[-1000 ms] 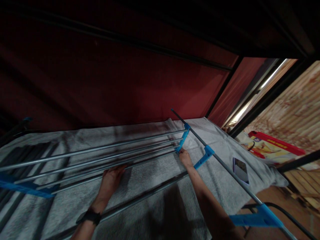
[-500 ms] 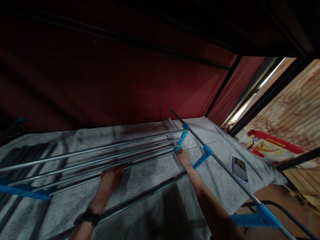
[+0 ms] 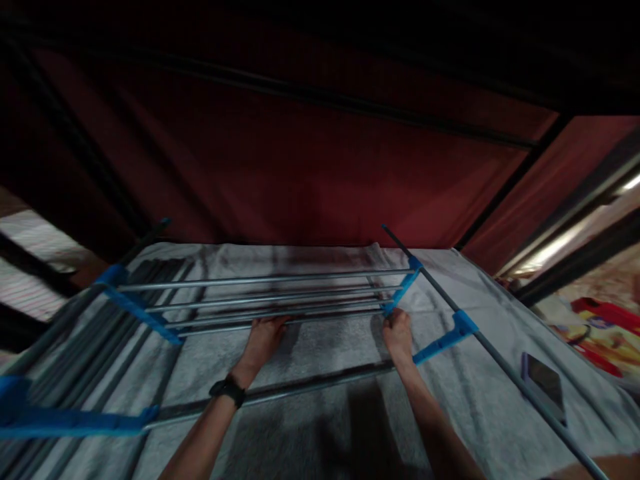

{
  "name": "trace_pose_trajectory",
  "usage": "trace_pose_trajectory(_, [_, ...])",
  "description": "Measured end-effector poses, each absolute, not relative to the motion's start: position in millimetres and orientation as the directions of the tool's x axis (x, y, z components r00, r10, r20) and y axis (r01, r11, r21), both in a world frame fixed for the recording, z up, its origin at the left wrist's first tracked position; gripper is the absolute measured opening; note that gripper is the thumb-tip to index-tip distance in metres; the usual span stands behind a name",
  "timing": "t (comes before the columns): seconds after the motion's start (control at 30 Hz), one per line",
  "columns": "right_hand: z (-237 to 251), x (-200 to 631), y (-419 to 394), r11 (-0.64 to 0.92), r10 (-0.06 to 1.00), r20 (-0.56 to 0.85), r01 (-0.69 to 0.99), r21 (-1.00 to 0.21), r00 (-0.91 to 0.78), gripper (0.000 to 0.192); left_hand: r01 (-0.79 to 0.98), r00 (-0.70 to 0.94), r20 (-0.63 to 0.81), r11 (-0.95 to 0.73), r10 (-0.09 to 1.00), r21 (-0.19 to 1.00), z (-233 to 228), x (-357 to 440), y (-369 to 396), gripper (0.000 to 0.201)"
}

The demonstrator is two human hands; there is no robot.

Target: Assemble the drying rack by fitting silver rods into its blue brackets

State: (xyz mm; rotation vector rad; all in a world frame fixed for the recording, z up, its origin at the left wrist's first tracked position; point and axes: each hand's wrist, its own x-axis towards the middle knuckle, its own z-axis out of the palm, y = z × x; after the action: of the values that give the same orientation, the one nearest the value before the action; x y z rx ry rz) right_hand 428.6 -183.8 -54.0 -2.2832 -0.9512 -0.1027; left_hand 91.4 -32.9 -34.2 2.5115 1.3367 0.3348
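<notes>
A person works with both hands on a tubular rack [image 3: 270, 279] laid across a grey blanket [image 3: 325, 353], reaching toward its left and right edges. The right hand [image 3: 399, 328] is closed on the near end of the upper right blue bracket [image 3: 403, 288], one of four in view. The left hand [image 3: 265, 333], below a wristwatch [image 3: 227, 391], touches the nearest of four upper crossbars; whether its fingers grip cannot be told. One lower bar [image 3: 320, 381] runs closer to the person, between two side poles [image 3: 440, 290]. Dark tubes [image 3: 105, 333], too shadowed to count, lie along the blanket's left edge. One smartphone [image 3: 545, 385] rests near the right edge, beyond which lies one red-and-yellow package [image 3: 610, 340], contents hidden.
</notes>
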Motion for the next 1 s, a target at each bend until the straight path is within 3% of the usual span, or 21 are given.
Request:
trace_pose_trajectory(0.1, [-66.8, 413.3, -185.6, -0.361, 0.729, 0.436, 0.838, -0.410, 0.528, 0.035, 0.765, 0.533, 0.080, -0.521, 0.842, 0.379, -28.3, 92.3, -38.7, 0.047])
trace_pose_trajectory(0.17, [-71.2, 405.9, -178.7, -0.181, 0.828, 0.458, 0.928, -0.324, 0.322, 0.036, 0.759, 0.529, 0.087, -0.517, 0.844, 0.395, -28.4, 91.6, -40.9, 0.047])
trace_pose_trajectory(0.27, [-73.7, 403.0, -162.4, 0.010, 0.896, 0.432, 0.971, -0.240, 0.097, 0.038, 0.743, 0.539, 0.099, -0.528, 0.836, 0.411, -30.9, 90.8, -42.0, 0.045])
trace_pose_trajectory(0.47, [-79.7, 414.9, -142.8, 0.079, 0.942, 0.335, 0.960, -0.267, 0.016, 0.034, 0.732, 0.537, 0.088, -0.515, 0.839, 0.446, -23.7, 85.8, -46.1, 0.038])
trace_pose_trajectory(0.53, [-81.3, 416.5, -141.3, 0.072, 0.946, 0.324, 0.959, -0.273, 0.022, 0.035, 0.783, 0.436, 0.114, -0.439, 0.893, 0.441, -21.5, 71.8, -54.7, 0.029])
trace_pose_trajectory(0.63, [-82.0, 415.9, -140.8, 0.053, 0.943, 0.331, 0.960, -0.276, 0.043, 0.036, 0.862, 0.091, 0.154, -0.155, 0.984, 0.483, -25.7, 32.0, -69.8, 0.027])
trace_pose_trajectory(0.73, [-83.0, 415.2, -141.0, 0.056, 0.936, 0.349, 0.962, -0.267, 0.042, 0.036, 0.785, -0.305, 0.224, 0.112, 0.926, 0.609, -33.8, -16.3, -70.8, 0.020])
trace_pose_trajectory(0.8, [-85.0, 415.8, -141.4, 0.065, 0.931, 0.363, 0.965, -0.254, 0.033, 0.036, 0.737, -0.456, 0.228, 0.221, 0.861, 0.639, -36.6, -40.7, -58.9, 0.034])
trace_pose_trajectory(0.87, [-87.6, 417.3, -142.0, 0.083, 0.927, 0.375, 0.965, -0.249, 0.017, 0.035, 0.713, -0.501, 0.193, 0.275, 0.844, 0.645, -37.0, -54.3, -41.4, 0.038])
trace_pose_trajectory(1.0, [-90.9, 420.1, -142.7, 0.111, 0.925, 0.381, 0.959, -0.260, -0.004, 0.036, 0.706, -0.451, 0.154, 0.246, 0.879, 0.665, -35.9, -58.5, -16.4, 0.024])
